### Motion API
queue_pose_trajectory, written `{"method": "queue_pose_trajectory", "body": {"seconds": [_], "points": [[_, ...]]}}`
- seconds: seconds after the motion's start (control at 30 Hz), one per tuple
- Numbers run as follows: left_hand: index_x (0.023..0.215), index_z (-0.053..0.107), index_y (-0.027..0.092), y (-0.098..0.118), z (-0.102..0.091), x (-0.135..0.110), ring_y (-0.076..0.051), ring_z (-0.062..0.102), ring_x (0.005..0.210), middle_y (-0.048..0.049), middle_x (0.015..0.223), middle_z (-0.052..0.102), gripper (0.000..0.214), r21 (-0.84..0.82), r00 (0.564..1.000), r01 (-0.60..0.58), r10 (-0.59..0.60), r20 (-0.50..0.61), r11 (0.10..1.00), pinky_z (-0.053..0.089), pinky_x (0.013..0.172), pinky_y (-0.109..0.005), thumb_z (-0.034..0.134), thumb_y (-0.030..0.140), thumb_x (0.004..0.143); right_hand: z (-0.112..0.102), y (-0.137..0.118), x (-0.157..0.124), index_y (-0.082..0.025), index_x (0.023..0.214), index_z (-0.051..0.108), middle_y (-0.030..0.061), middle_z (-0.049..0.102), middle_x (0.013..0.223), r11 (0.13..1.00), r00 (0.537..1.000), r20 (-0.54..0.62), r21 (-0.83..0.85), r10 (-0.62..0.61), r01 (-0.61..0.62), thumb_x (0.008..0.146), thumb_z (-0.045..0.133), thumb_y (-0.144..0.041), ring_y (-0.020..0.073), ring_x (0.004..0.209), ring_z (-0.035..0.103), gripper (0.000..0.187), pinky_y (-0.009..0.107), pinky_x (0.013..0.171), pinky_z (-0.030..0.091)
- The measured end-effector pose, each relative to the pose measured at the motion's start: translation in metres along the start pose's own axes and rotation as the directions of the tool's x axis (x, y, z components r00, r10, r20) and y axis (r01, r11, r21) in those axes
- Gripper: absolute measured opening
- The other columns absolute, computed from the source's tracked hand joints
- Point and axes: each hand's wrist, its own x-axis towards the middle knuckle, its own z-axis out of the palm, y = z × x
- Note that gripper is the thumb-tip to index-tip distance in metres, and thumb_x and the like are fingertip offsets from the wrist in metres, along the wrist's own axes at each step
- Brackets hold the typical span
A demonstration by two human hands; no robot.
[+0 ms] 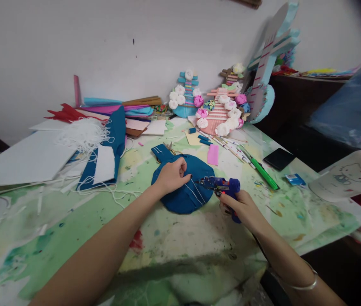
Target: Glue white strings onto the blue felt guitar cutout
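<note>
A dark blue guitar-shaped foam piece with white strings across it lies flat on the paint-stained table. My left hand rests on top of it with the fingers curled, pinching at one of the white strings. To its right, my right hand is wrapped round a blue hot glue gun, whose nozzle points left at the foam piece's right edge.
Finished guitar crafts with paper roses stand at the back. White foam sheets, string and blue offcuts lie at left. A green marker, a black phone and a pink scrap lie at right.
</note>
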Motion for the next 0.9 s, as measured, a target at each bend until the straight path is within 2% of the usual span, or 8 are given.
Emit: {"method": "queue_pose_trajectory", "body": {"seconds": [0.13,0.23,0.37,0.57,0.63,0.73,0.9], "points": [[0.070,0.042,0.021,0.001,-0.001,0.000,-0.011,0.048,0.052,0.0066,0.055,0.050,0.020,0.001,1.000,-0.008,0.008,-0.011,1.000,0.032,0.054,-0.023,0.062,0.021,0.071,-0.003,-0.005,-0.004,-0.018,0.057,0.047,-0.0015,0.043,0.051,1.000,1.000,-0.003,-0.022,0.009,-0.009,0.079,0.053,-0.052,0.0107,0.048,0.038,0.041,0.025,0.046,0.031],[0.069,0.042,0.021,0.000,0.000,0.000,-0.011,0.048,0.052,0.0058,0.056,0.049,0.022,0.009,0.999,-0.022,0.023,-0.035,1.000,0.032,0.054,-0.023,0.061,0.029,0.075,-0.004,-0.006,-0.007,-0.018,0.055,0.048,-0.0011,0.043,0.051,0.999,1.000,-0.007,-0.045,0.028,-0.028,0.078,0.052,-0.052,0.0105,0.048,0.038,0.041,0.025,0.045,0.030],[0.069,0.042,0.021,-0.002,0.002,-0.001,-0.011,0.048,0.052,0.0063,0.056,0.050,0.025,0.021,0.999,-0.010,0.011,-0.032,1.000,0.032,0.053,-0.023,0.065,0.030,0.072,-0.007,-0.009,-0.015,-0.017,0.056,0.051,-0.0012,0.044,0.051,0.998,0.999,-0.030,-0.037,0.045,-0.046,0.077,0.053,-0.049,0.0103,0.048,0.039,0.038,0.024,0.045,0.029],[0.069,0.043,0.020,-0.003,0.002,0.001,-0.011,0.048,0.052,0.0064,0.055,0.051,0.023,0.033,1.000,-0.006,0.007,-0.017,0.999,0.031,0.053,-0.023,0.065,0.026,0.071,-0.015,-0.009,-0.038,-0.016,0.064,0.060,-0.0034,0.041,0.050,0.988,0.985,-0.130,0.118,0.117,-0.102,0.071,0.061,-0.046,0.0091,0.044,0.036,0.031,0.021,0.039,0.027],[0.069,0.043,0.020,-0.003,0.002,0.001,-0.011,0.048,0.053,0.0061,0.056,0.051,0.022,0.034,1.000,-0.013,0.014,-0.017,0.999,0.031,0.053,-0.023,0.065,0.026,0.071,-0.018,-0.006,-0.047,-0.016,0.067,0.061,-0.0027,0.045,0.051,0.980,0.983,-0.153,0.183,0.101,-0.073,0.071,0.062,-0.047,0.0096,0.044,0.038,0.031,0.021,0.038,0.028],[0.068,0.044,0.020,-0.004,0.002,0.000,-0.010,0.047,0.053,0.0059,0.056,0.050,0.021,0.017,0.999,-0.040,0.041,-0.032,0.999,0.031,0.053,-0.022,0.063,0.025,0.073,-0.025,0.000,-0.059,-0.017,0.073,0.065,0.0010,0.056,0.056,0.976,0.969,-0.247,0.216,0.026,0.029,0.074,0.064,-0.046,0.0132,0.052,0.049,0.029,0.022,0.043,0.037],[0.066,0.043,0.019,-0.006,0.001,0.000,-0.009,0.043,0.050,0.0063,0.054,0.047,0.020,-0.063,0.997,-0.047,0.043,-0.071,0.997,0.031,0.052,-0.022,0.058,0.026,0.078,-0.045,0.017,-0.074,-0.018,0.077,0.068,0.0059,0.069,0.070,0.990,0.907,-0.417,0.087,-0.061,0.107,0.071,0.066,-0.040,0.0196,0.070,0.062,0.022,0.026,0.062,0.049]]}}
